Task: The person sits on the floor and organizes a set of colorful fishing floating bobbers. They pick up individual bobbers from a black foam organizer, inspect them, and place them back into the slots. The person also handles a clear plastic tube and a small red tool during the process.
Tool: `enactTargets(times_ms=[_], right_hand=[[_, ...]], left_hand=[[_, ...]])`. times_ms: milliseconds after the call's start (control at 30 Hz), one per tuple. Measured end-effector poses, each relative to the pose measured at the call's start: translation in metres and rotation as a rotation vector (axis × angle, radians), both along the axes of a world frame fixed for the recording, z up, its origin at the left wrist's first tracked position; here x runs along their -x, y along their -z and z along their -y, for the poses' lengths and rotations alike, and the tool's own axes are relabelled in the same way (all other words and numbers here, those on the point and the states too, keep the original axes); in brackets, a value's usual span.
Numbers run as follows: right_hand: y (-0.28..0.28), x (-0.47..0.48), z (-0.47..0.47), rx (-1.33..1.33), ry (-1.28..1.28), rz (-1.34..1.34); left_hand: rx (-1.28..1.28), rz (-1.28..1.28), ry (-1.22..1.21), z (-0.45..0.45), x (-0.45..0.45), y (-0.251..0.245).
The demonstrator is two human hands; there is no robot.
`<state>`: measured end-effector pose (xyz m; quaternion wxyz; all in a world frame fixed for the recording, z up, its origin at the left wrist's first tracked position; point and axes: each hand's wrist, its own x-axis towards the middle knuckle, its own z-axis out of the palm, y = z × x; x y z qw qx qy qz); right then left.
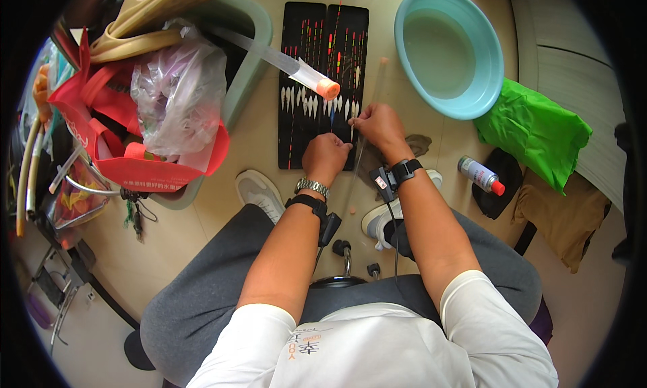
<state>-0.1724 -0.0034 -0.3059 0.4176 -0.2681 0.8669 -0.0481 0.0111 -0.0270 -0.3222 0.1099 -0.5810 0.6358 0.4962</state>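
A black fishing float box (313, 155) lies open on the floor, with several white-bodied fishing floats (309, 106) in rows and red-and-yellow tips pointing away from me. Over its lower right part is my left hand (326, 158), fingers bent together; whether it grips anything is hidden. My right hand (376, 125) pinches a slim pale float (353, 116) at the box's right edge. Beside that hand, a clear tube with orange ends (381, 77) lies on the floor. A second clear tube with an orange cap (327, 89) reaches over the box from the left.
A blue basin of cloudy water (437, 54) stands at the upper right, near a green bag (536, 130) and a spray can with a red cap (477, 174). On the left, a grey-green tub (260, 29) holds a red bag (136, 173) and plastic wrap (182, 95).
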Motion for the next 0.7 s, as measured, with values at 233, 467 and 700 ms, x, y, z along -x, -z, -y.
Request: enactTargets(times_ms=[233, 467, 700], right_hand=[[-0.003, -0.006, 0.004, -0.049, -0.036, -0.004], [-0.001, -0.011, 0.004, -0.04, -0.049, -0.043], [0.005, -0.019, 0.002, -0.015, -0.039, -0.106]], left_hand=[[-0.086, -0.036, -0.04, -0.002, 0.001, 0.005], [-0.222, -0.245, -0.26, -0.009, -0.009, 0.032], [-0.257, -0.247, -0.287, -0.013, -0.013, 0.043]])
